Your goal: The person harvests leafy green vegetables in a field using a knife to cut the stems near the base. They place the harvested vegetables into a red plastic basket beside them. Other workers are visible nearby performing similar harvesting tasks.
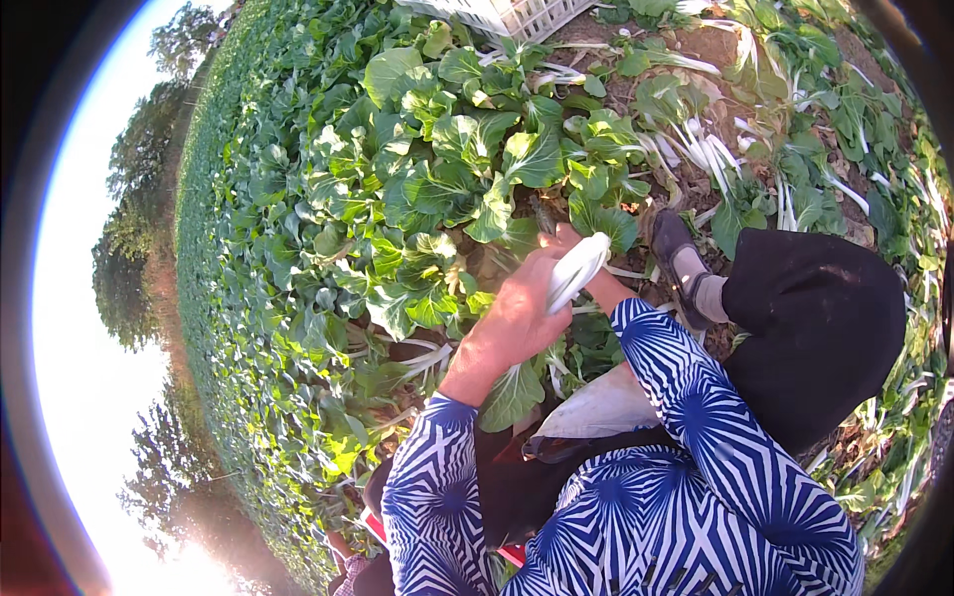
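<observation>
My left hand (522, 302) is closed around a head of bok choy (578, 273), its white stalk base pointing up and away from me. A broad green leaf (514, 398) hangs below my left wrist, perhaps from the same head. My right hand (568, 237) reaches low among the plants just beyond, mostly hidden behind my left hand and the white stalks. By its fingertips a narrow dark thing (544, 216), possibly a blade, shows between leaves; whether my right hand holds it is unclear. Standing bok choy plants (447, 171) surround both hands on the far and left sides.
A white plastic crate (533, 21) stands at the top edge. Cut bok choy (712, 160) lies scattered on bare soil to the right. My shoe (677, 261) rests near my right hand. Part of another person (346, 570) shows at the bottom left, beside trees and sky.
</observation>
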`<state>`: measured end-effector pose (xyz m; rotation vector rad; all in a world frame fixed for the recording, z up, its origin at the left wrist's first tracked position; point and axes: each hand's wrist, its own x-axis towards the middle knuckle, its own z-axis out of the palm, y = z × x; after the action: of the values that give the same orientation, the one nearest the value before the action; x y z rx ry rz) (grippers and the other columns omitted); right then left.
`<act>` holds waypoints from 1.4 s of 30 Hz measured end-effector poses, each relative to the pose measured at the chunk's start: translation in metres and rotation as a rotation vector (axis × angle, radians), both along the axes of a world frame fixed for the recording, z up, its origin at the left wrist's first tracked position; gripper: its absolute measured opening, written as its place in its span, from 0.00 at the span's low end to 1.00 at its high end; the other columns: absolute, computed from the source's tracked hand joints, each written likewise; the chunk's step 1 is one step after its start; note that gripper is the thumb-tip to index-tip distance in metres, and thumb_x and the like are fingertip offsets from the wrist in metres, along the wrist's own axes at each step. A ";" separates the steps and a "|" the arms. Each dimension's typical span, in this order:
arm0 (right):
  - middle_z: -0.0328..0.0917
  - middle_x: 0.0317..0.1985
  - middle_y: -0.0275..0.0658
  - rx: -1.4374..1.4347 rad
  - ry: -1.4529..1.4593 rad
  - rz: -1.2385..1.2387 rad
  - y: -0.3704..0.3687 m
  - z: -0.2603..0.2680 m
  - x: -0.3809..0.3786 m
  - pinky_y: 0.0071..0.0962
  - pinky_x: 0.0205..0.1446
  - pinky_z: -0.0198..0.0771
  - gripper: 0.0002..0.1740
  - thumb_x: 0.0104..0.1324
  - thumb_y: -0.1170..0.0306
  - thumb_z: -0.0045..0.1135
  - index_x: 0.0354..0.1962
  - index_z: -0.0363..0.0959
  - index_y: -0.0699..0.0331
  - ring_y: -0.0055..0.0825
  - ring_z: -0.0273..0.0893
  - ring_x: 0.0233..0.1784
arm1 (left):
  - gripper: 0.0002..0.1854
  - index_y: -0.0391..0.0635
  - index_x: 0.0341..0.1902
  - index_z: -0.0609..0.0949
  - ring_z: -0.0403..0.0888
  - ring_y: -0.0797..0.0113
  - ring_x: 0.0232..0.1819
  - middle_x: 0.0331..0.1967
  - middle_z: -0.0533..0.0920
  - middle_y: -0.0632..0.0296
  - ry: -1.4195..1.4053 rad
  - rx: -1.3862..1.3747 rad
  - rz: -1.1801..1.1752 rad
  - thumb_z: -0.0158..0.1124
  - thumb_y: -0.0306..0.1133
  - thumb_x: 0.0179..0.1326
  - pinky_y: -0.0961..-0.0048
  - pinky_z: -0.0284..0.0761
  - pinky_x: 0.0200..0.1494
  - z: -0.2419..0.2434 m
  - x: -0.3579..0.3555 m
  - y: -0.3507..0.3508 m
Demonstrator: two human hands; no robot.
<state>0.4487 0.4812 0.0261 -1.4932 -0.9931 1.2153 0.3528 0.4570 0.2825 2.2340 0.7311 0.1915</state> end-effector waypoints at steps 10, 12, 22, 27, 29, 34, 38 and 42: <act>0.75 0.36 0.46 0.495 -0.164 -0.014 0.049 -0.016 -0.056 0.41 0.46 0.68 0.09 0.67 0.66 0.49 0.37 0.66 0.64 0.43 0.74 0.43 | 0.31 0.33 0.56 0.69 0.63 0.47 0.65 0.59 0.69 0.47 0.357 0.266 0.010 0.60 0.33 0.45 0.55 0.59 0.66 -0.088 0.042 0.144; 0.77 0.39 0.51 0.255 -0.157 0.164 0.049 -0.003 -0.064 0.42 0.46 0.69 0.14 0.67 0.66 0.50 0.44 0.65 0.68 0.45 0.75 0.46 | 0.28 0.33 0.51 0.72 0.60 0.46 0.67 0.61 0.67 0.47 0.478 0.473 0.010 0.62 0.32 0.44 0.44 0.54 0.66 -0.101 0.004 0.175; 0.74 0.27 0.58 -0.267 0.009 0.035 0.039 0.010 -0.037 0.44 0.35 0.68 0.20 0.69 0.60 0.46 0.40 0.65 0.74 0.51 0.76 0.31 | 0.29 0.33 0.51 0.71 0.58 0.35 0.67 0.67 0.59 0.34 0.340 0.129 0.392 0.62 0.29 0.41 0.56 0.57 0.69 -0.134 -0.155 0.171; 0.75 0.30 0.67 -0.284 -0.117 0.190 0.056 0.013 -0.038 0.51 0.36 0.67 0.20 0.69 0.63 0.46 0.44 0.65 0.77 0.64 0.75 0.34 | 0.31 0.34 0.54 0.70 0.61 0.38 0.66 0.65 0.62 0.35 0.474 0.140 0.338 0.65 0.32 0.44 0.55 0.60 0.67 -0.136 -0.160 0.163; 0.75 0.28 0.66 -0.274 -0.177 0.208 0.063 0.014 -0.036 0.50 0.35 0.68 0.20 0.69 0.64 0.46 0.45 0.64 0.77 0.61 0.76 0.32 | 0.32 0.36 0.55 0.69 0.63 0.40 0.64 0.64 0.64 0.37 0.532 0.209 0.331 0.67 0.33 0.45 0.55 0.63 0.64 -0.136 -0.160 0.163; 0.72 0.19 0.45 -0.399 0.003 0.246 0.073 0.010 -0.027 0.34 0.20 0.68 0.18 0.70 0.62 0.46 0.41 0.63 0.73 0.32 0.72 0.16 | 0.31 0.38 0.55 0.68 0.71 0.44 0.56 0.54 0.74 0.44 0.669 0.186 0.441 0.66 0.37 0.48 0.53 0.68 0.58 -0.138 -0.164 0.179; 0.71 0.18 0.43 -0.353 0.017 0.276 0.078 0.007 -0.028 0.33 0.20 0.68 0.16 0.70 0.62 0.46 0.38 0.62 0.71 0.31 0.73 0.16 | 0.28 0.38 0.53 0.70 0.75 0.43 0.50 0.47 0.78 0.44 0.672 0.126 0.471 0.63 0.40 0.50 0.52 0.70 0.54 -0.140 -0.170 0.197; 0.73 0.19 0.48 -0.378 0.000 0.295 0.083 0.005 -0.035 0.37 0.22 0.70 0.16 0.70 0.63 0.47 0.38 0.63 0.71 0.37 0.77 0.19 | 0.27 0.38 0.52 0.71 0.75 0.42 0.49 0.45 0.78 0.43 0.625 0.055 0.484 0.63 0.39 0.50 0.53 0.70 0.53 -0.145 -0.176 0.201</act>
<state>0.4132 0.5645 0.0308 -1.6724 -1.0511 1.6875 0.1770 0.6583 0.1379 2.1343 1.6141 -0.2759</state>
